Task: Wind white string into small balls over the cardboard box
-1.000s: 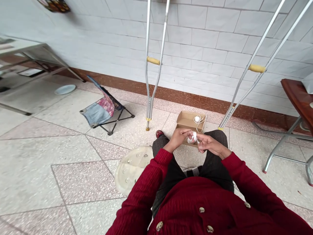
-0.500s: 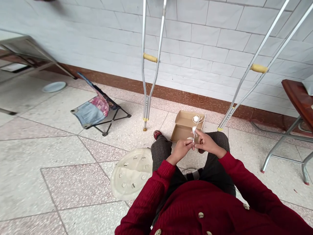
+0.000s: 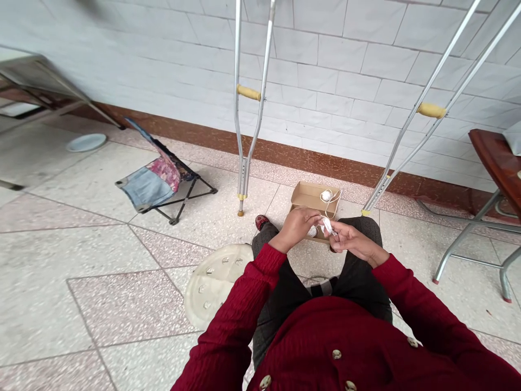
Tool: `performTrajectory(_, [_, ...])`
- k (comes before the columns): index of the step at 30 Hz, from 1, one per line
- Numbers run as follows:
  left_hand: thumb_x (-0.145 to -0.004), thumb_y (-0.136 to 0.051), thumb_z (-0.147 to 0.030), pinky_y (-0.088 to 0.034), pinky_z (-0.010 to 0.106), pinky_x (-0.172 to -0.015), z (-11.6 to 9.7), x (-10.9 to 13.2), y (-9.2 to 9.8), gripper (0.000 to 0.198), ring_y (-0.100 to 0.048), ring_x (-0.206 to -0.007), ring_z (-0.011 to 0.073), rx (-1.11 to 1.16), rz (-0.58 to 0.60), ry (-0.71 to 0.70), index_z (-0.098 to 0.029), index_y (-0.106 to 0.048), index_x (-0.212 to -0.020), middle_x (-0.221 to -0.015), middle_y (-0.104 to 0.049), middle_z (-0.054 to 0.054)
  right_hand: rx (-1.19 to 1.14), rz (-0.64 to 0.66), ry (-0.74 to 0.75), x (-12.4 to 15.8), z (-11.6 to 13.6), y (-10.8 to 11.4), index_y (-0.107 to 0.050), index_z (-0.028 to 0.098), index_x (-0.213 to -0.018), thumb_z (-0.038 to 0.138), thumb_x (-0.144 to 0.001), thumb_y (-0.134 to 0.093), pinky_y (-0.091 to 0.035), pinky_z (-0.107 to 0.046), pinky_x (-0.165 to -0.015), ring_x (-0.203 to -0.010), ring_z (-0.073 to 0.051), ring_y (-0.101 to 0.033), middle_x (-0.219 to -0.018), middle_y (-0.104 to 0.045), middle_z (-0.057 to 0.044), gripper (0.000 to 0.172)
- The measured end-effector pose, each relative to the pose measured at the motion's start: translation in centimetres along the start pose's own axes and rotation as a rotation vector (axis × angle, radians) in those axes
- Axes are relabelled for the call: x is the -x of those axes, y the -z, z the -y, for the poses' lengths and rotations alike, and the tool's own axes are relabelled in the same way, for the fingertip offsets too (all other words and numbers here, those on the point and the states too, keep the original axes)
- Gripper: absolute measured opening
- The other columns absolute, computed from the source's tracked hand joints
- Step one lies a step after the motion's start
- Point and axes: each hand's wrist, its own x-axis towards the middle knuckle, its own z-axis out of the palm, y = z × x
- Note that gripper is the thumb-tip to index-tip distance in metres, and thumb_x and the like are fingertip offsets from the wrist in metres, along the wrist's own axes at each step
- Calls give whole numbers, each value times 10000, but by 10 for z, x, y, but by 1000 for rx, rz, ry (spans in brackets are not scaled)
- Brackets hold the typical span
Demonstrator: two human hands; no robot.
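Note:
Above the floor between my knees, my left hand (image 3: 298, 225) and my right hand (image 3: 357, 242) meet at a small crumpled white piece (image 3: 326, 225), soft like cloth or thread. The left fingers pinch it from the left and top. On the other side, the right fingers close on its lower end, the thumb beneath. Just beyond sits an open cardboard box (image 3: 306, 190). A ball of white string (image 3: 326, 195) lies in its far half, with loose loops trailing toward my hands. Another white item (image 3: 312, 232) shows in the near half, partly hidden by my left hand.
Two metal crutches (image 3: 243, 168) (image 3: 386, 179) lean on the tiled wall. A folding chair (image 3: 152, 184) and a pale plate (image 3: 86, 142) are left. A round cream lid-like disc (image 3: 211, 288) lies by my left leg. A brown stool (image 3: 494, 157) stands right.
My left hand has risen to the top of the white piece, which was stretched upright between the hands and now looks bunched. My right hand has turned flatter and shifted slightly right.

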Motion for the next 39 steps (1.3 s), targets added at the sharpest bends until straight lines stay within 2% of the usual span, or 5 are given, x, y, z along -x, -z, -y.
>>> performTrajectory(8, [-915, -528, -356, -408, 236, -660, -7, 1, -4, 347, -554, -643, 126, 272, 47, 126, -133, -703, -715, -661, -643, 6, 127, -101, 184, -14, 49, -4, -320, 335, -1507, 263, -756, -746, -443, -240, -635, -746, -98, -494, -1344, -488, -76, 866])
performTrajectory(16, [-883, -569, -227, -428, 256, -749, -8, 11, 4, 213, -606, -719, 152, 19, 101, 45, -178, -742, -769, -738, -704, 19, 704, -218, -1, -24, -22, 25, -402, 250, -1484, 189, -676, -770, -389, -246, -574, -603, -78, -443, -1151, -601, -87, 890])
performTrajectory(23, [-920, -544, -291, -437, 272, -816, -2, -4, 16, 270, -617, -750, 156, 71, 106, -18, -174, -727, -759, -773, -715, 27, 110, 101, -46, 1, 2, 10, -503, 264, -1393, 290, -763, -734, -346, -199, -523, -620, -55, -426, -1159, -551, -66, 672])
performTrajectory(29, [-928, -523, -386, -415, 234, -668, 7, 6, -10, 365, -570, -652, 129, 267, 77, 116, -136, -715, -744, -696, -672, 14, -48, -8, 139, 0, 33, 3, -434, 305, -1438, 298, -752, -725, -392, -227, -551, -662, -74, -451, -1326, -463, -79, 746])
performTrajectory(39, [-933, -525, -282, -386, 236, -672, -10, 26, -16, 300, -561, -663, 133, 2, 121, 57, -149, -710, -737, -688, -655, 13, 666, -239, 39, -23, -13, 34, -339, 245, -1509, 205, -701, -759, -414, -254, -593, -614, -87, -468, -1164, -612, -96, 912])
